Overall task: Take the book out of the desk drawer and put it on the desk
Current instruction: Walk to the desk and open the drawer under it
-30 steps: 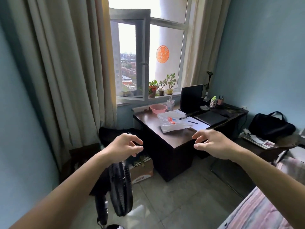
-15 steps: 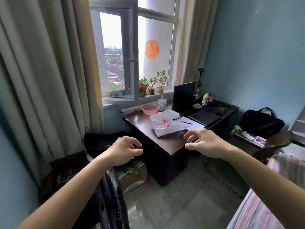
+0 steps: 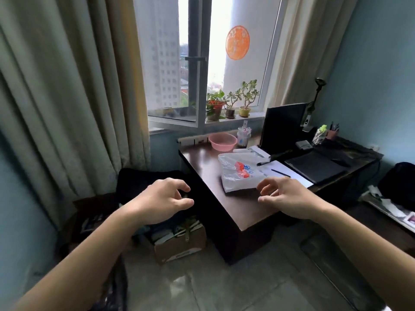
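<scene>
Dark wood desk: looms larger and closer than a second ago, its near left corner now between the two raised arms; the person has walked toward it.
Window: fills more of the far wall than before, a sign of the same approach.
Drawer: none visible from this angle; the desk's drawer side faces away to the right, so the approach looks unfinished.
Plastic bag: lies on the desk's near half, just beyond the right hand, taking up part of the likely landing spot.
Left hand: empty, fingers loosely curled, held in the air left of the desk.
Right hand: empty, fingers half bent, hovering over the desk's near edge.
Book: not in sight; presumably inside the drawer, nothing retrieved yet.
</scene>
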Tool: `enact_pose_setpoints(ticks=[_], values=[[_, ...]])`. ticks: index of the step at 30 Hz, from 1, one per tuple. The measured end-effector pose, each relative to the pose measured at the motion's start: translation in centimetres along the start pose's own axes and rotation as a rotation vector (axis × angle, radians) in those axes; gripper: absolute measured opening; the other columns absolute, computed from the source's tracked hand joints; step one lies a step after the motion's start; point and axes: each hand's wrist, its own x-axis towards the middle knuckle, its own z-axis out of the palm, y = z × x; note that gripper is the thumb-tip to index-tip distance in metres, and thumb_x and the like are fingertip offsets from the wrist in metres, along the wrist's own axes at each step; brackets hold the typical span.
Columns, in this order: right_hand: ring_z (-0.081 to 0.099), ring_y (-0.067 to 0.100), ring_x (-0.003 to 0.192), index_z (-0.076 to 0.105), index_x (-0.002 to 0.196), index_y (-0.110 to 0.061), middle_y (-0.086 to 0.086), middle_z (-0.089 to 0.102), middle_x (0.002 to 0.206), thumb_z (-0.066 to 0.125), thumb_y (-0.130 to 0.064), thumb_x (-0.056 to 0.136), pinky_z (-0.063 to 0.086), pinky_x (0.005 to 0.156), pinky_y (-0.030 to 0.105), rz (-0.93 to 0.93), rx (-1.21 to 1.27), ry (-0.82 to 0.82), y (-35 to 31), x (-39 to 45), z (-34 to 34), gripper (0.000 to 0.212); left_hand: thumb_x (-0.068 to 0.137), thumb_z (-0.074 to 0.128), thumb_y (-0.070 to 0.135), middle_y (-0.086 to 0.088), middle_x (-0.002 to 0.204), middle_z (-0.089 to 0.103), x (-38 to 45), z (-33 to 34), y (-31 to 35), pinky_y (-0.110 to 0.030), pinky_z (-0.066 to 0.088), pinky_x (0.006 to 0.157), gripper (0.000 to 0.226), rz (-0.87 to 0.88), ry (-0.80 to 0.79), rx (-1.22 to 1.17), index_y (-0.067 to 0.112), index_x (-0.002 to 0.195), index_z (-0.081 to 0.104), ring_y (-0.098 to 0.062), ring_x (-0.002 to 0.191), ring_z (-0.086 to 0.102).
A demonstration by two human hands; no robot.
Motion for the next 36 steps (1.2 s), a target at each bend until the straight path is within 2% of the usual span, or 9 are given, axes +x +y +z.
enact_pose_setpoints(ticks=[2,8,12,15,17,20,26,31,36], values=[[0.067,0.005,0.085,0.069,0.109,-0.022,-0.005,0.071,0.098,0.073,-0.03,0.082,0.052,0.073,0.02,-0.033,-0.021,-0.037,2.3,3.3,-1.4,0.028,0.08,0.064,0.054,0.01,0.098,0.071,2.6,0.7,1.2,-0.035,0.053,0.092,0.049,-0.041,-0.001,0.002,0.031,0.123,0.062,-0.009,0.093,0.067],[0.065,0.008,0.092,0.068,0.112,-0.025,-0.005,0.069,0.105,0.071,-0.029,0.082,0.049,0.08,0.021,-0.112,-0.025,-0.089,7.5,10.7,-6.1,0.03,0.08,0.065,0.052,0.008,0.097,0.072,10.1,2.8,5.5,-0.035,0.053,0.091,0.047,-0.149,0.039,-0.035,0.03,0.122,0.062,-0.011,0.092,0.068],[0.065,0.009,0.094,0.067,0.114,-0.025,-0.007,0.068,0.106,0.071,-0.03,0.083,0.053,0.085,0.025,-0.136,-0.012,-0.116,10.9,14.0,-8.2,0.031,0.08,0.066,0.05,0.006,0.097,0.071,15.0,5.0,7.5,-0.032,0.052,0.09,0.047,-0.205,0.056,-0.042,0.029,0.122,0.064,-0.011,0.091,0.067],[0.066,0.009,0.092,0.067,0.112,-0.028,-0.008,0.069,0.105,0.071,-0.03,0.083,0.054,0.083,0.026,-0.146,-0.002,-0.121,13.7,16.9,-9.3,0.03,0.081,0.067,0.047,0.007,0.094,0.07,18.5,6.9,8.7,-0.028,0.051,0.085,0.044,-0.23,0.079,-0.055,0.027,0.121,0.065,-0.007,0.087,0.066],[0.067,0.009,0.091,0.067,0.113,-0.028,-0.008,0.067,0.104,0.071,-0.031,0.083,0.055,0.081,0.025,-0.154,0.009,-0.128,15.3,19.1,-9.9,0.031,0.082,0.068,0.046,0.006,0.094,0.071,21.0,8.1,9.2,-0.029,0.051,0.086,0.043,-0.252,0.089,-0.063,0.027,0.12,0.065,-0.008,0.088,0.066],[0.068,0.01,0.09,0.066,0.115,-0.029,-0.007,0.067,0.106,0.07,-0.033,0.081,0.057,0.084,0.032,-0.164,0.006,-0.138,17.8,22.4,-10.4,0.034,0.082,0.068,0.046,0.004,0.096,0.072,25.4,9.6,9.8,-0.031,0.052,0.088,0.042,-0.284,0.076,-0.063,0.028,0.12,0.066,-0.01,0.09,0.067],[0.066,0.013,0.094,0.065,0.116,-0.026,-0.005,0.069,0.113,0.067,-0.031,0.084,0.056,0.088,0.036,-0.202,-0.062,-0.146,21.4,30.2,-12.4,0.032,0.083,0.067,0.045,0.005,0.098,0.071,35.0,11.4,11.4,-0.023,0.048,0.078,0.046,-0.284,0.107,-0.12,0.025,0.125,0.063,-0.005,0.085,0.064],[0.064,0.013,0.098,0.063,0.117,-0.027,-0.005,0.067,0.115,0.067,-0.032,0.085,0.055,0.088,0.035,-0.253,-0.093,-0.213,23.3,35.9,-13.2,0.033,0.083,0.067,0.043,0.008,0.095,0.071,39.8,13.1,12.8,-0.023,0.049,0.082,0.043,-0.309,0.148,-0.17,0.027,0.123,0.064,0.001,0.088,0.065],[0.063,0.013,0.098,0.064,0.116,-0.026,-0.004,0.068,0.112,0.068,-0.032,0.084,0.055,0.088,0.034,-0.274,-0.083,-0.249,25.9,39.2,-13.6,0.033,0.085,0.067,0.039,0.005,0.1,0.072,42.1,14.5,14.7,-0.017,0.048,0.08,0.043,-0.329,0.156,-0.202,0.025,0.125,0.064,-0.005,0.094,0.068]])
